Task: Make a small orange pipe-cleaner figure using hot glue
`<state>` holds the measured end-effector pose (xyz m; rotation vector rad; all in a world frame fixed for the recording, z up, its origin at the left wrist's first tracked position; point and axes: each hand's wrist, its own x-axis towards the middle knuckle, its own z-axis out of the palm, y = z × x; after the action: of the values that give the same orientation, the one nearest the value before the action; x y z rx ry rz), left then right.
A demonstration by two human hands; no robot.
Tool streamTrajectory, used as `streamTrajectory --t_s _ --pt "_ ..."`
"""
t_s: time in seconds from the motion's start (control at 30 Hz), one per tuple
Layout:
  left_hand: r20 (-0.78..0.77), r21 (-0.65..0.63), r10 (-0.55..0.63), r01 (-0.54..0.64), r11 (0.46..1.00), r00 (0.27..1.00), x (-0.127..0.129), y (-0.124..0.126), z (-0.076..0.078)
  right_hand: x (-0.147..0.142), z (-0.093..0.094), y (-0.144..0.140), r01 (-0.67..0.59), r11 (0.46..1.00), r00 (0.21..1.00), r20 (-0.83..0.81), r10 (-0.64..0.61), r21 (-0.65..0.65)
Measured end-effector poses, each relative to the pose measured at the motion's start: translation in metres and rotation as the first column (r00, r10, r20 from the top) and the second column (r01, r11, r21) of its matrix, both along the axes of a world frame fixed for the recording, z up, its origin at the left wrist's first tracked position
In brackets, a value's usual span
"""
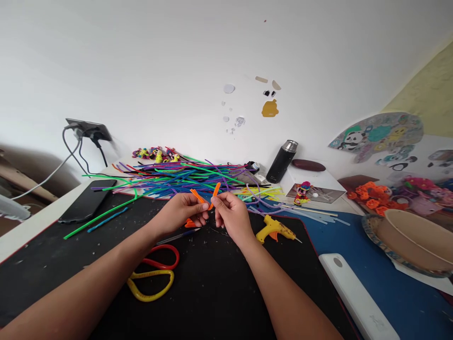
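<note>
My left hand (pixel 182 212) and my right hand (pixel 230 212) meet above a black mat (pixel 212 293). Both pinch a short orange pipe cleaner (pixel 205 196), bent into a V between the fingertips. One end sticks up past the left fingers, the other past the right. A second orange piece (pixel 190 223) lies on the mat just under my left hand. A heap of coloured pipe cleaners (pixel 184 178) lies behind the hands.
Red and yellow scissors (pixel 155 274) lie by my left forearm, a yellow glue gun (pixel 274 230) right of my right hand. A black phone (pixel 88 199) lies at left, a black flask (pixel 282 161) behind. A white bar (pixel 357 295) and a bowl (pixel 414 241) are at right.
</note>
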<state>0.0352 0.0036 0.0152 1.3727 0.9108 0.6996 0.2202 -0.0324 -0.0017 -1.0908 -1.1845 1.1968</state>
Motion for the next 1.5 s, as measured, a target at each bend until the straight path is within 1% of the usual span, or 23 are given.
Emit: streamTrajectory --t_s 0.13,0.27,0.47,0.73,0.87,1.07,1.13,1.23,1.33,1.4,1.5 --pt "-0.032 0.024 -0.055 0.056 0.998 0.998 0.0021 -0.0031 0.0003 0.0005 -0.0016 -0.0004 -0.060 0.998 0.998 0.028 0.060 0.004" --pt "-0.064 0.038 -0.068 0.070 0.997 0.996 0.0021 -0.0043 0.0014 0.0009 -0.0031 0.0008 -0.104 0.995 0.995 0.013 0.104 -0.006" --pt "-0.130 0.073 -0.070 0.080 0.994 0.989 0.0010 -0.0057 0.0032 0.0007 -0.0063 0.0035 -0.115 0.993 0.993 -0.010 0.115 -0.041" --pt "-0.125 0.067 -0.081 0.090 0.994 0.989 0.0017 -0.0063 0.0032 0.0010 -0.0016 0.0011 -0.126 0.992 0.992 0.024 0.127 -0.010" --pt "-0.158 0.108 -0.041 0.058 0.992 0.987 0.0010 -0.0060 0.0014 0.0018 -0.0002 0.0006 -0.132 0.991 0.991 0.026 0.132 -0.007" --pt "-0.219 0.224 0.025 0.026 0.974 0.975 0.0009 -0.0058 0.0003 0.0000 -0.0002 0.0001 -0.136 0.991 0.990 0.029 0.136 0.004" --pt "-0.230 0.277 0.051 0.015 0.961 0.972 0.0006 -0.0053 0.0012 -0.0010 0.0003 -0.0006 -0.141 0.990 0.990 0.018 0.141 -0.002" --pt "-0.241 0.379 0.117 -0.017 0.925 0.963 -0.0009 -0.0041 0.0020 -0.0016 0.0018 -0.0017 -0.154 0.988 0.988 0.007 0.154 -0.018" --pt "-0.209 0.445 0.173 -0.065 0.893 0.962 -0.0031 -0.0028 0.0010 -0.0011 0.0031 -0.0024 -0.169 0.985 0.986 0.000 0.169 -0.035" --pt "-0.163 0.448 0.166 -0.077 0.891 0.973 -0.0044 -0.0023 -0.0001 -0.0007 0.0030 -0.0026 -0.186 0.981 0.983 -0.021 0.185 -0.049" --pt "-0.111 0.416 0.115 -0.059 0.907 0.987 -0.0053 -0.0028 -0.0001 -0.0004 0.0019 -0.0027 -0.224 0.972 0.973 -0.084 0.217 -0.075"
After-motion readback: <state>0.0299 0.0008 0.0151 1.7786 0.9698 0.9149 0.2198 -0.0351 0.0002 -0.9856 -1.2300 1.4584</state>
